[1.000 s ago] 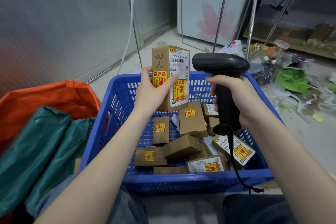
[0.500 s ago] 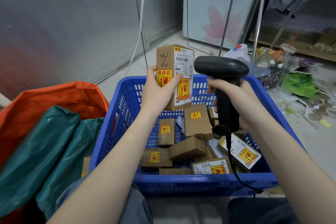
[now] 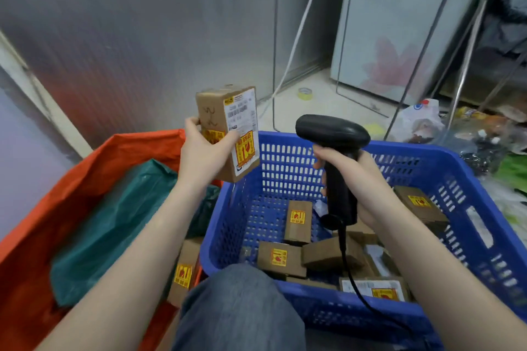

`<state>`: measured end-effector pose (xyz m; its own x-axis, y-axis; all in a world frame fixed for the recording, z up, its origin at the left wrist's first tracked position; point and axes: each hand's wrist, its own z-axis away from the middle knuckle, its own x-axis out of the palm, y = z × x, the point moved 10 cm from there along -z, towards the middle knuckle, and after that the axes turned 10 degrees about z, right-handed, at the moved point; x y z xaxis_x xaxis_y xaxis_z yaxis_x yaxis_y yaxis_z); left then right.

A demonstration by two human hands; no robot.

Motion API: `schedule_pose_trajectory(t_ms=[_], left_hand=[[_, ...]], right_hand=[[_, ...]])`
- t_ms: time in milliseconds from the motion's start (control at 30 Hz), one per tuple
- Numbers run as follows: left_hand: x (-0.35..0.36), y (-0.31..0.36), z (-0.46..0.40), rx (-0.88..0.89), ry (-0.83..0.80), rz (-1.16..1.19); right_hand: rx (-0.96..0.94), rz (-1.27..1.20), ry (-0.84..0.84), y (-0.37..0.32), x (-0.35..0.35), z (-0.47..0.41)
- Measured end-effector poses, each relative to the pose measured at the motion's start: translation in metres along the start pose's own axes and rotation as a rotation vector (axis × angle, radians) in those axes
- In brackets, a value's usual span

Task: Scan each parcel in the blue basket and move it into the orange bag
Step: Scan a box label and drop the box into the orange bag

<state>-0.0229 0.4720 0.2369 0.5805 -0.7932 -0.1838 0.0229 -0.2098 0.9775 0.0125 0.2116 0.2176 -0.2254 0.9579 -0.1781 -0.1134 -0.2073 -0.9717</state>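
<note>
Swinging leftward since before, left hand (image 3: pixel 204 155) carries parcel (image 3: pixel 228 131) toward orange bag (image 3: pixel 85 179).

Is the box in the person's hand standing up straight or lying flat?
Standing up, leaning slightly. The left hand holds the box on end, label facing the scanner, over the blue basket's left edge.

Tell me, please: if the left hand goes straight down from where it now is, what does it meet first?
Probably the green plastic bag lying inside the orange bag; the left hand holds its parcel near the blue basket corner, so depth is uncertain.
</note>
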Motion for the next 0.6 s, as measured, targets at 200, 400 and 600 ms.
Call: schedule_pose_trajectory(t_ms=[200, 400, 600], left_hand=[[-0.068, -0.053, -0.032, -0.089, 0.172, -0.11], [-0.089, -0.118, -0.072, -0.159, 0.296, -0.086], [-0.071, -0.165, -0.107, -0.275, 0.379, -0.07]], right_hand=[[0.006, 0.056, -0.094, 0.001, 0.072, -0.027], [0.067, 0.088, -0.148, 0.023, 0.129, -0.074], [0.121, 0.098, -0.15, 0.051, 0.145, -0.104]])
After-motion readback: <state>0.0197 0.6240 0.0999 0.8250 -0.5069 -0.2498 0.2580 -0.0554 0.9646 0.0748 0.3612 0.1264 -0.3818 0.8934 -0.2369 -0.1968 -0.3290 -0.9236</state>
